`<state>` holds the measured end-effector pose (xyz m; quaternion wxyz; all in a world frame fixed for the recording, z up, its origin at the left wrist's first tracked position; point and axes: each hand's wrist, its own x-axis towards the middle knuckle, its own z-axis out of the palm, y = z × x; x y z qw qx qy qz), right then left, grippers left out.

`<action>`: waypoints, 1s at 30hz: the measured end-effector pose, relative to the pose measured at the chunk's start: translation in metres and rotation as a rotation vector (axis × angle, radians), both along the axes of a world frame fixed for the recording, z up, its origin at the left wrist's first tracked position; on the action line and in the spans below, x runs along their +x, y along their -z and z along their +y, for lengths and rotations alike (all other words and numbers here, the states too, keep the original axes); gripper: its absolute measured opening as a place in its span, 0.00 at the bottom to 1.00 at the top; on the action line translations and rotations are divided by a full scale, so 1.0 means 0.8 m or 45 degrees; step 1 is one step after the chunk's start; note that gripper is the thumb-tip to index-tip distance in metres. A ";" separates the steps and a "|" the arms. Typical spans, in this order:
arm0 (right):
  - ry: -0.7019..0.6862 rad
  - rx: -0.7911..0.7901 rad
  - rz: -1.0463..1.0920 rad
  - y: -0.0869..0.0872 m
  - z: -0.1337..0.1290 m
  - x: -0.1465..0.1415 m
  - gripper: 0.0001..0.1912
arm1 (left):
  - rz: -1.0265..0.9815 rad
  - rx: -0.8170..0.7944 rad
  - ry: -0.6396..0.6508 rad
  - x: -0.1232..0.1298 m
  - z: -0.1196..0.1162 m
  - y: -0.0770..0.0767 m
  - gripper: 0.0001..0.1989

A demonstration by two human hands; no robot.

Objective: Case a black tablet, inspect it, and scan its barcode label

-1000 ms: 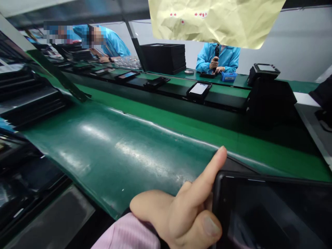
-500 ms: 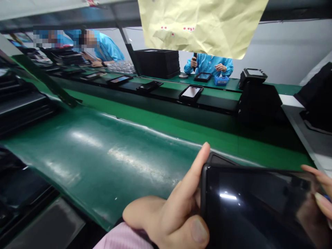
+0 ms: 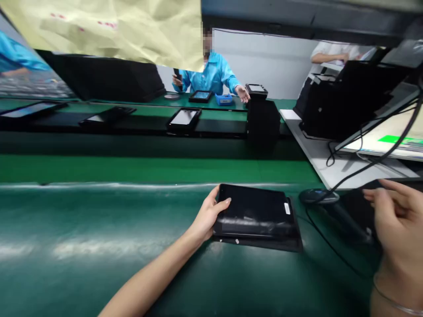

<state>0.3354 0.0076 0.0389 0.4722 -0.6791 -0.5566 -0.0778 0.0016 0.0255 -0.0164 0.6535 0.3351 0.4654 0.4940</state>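
A black tablet (image 3: 254,211) with a small white label at its right end lies over another flat black piece on the green mat (image 3: 99,237). My left hand (image 3: 209,213) grips the tablet's left edge, thumb on top of the screen. My right hand (image 3: 398,215) is raised at the right edge, away from the tablet, its fingers curled together; whether anything small is in them I cannot make out. Between the tablet and my right hand lies a dark handheld scanner (image 3: 319,196) with a cable.
Several devices, one a bright-screened tablet (image 3: 184,118), line the dark strip beyond. A black stack (image 3: 263,119) stands at its right end. A monitor (image 3: 390,136) and hanging cable are at right. Across the bench, a person in blue (image 3: 213,77) reaches sideways.
The view has swung right. The tablet now lies lower and farther away on the mat, in my left hand's grip. My right hand has come off it and moved right. The person opposite has stretched out an arm.
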 end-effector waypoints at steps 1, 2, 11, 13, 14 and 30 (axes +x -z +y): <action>0.039 -0.153 -0.072 0.008 0.004 0.022 0.21 | 0.018 -0.012 0.019 0.001 0.001 0.013 0.36; -0.081 -0.465 -0.092 0.019 0.011 0.042 0.24 | 0.036 -0.010 0.036 0.002 0.003 0.024 0.37; -0.909 -1.275 0.121 0.078 0.062 0.082 0.22 | 0.243 0.093 0.180 -0.012 0.016 0.066 0.40; -1.079 -1.286 0.087 0.057 0.053 0.070 0.19 | 0.279 0.099 0.193 -0.013 0.017 0.067 0.40; -1.168 -1.294 0.068 0.045 0.048 0.063 0.18 | 0.297 0.098 0.198 -0.014 0.017 0.066 0.40; -1.476 -1.259 -0.014 0.008 0.033 0.025 0.10 | 0.436 0.079 0.253 -0.014 0.016 0.059 0.37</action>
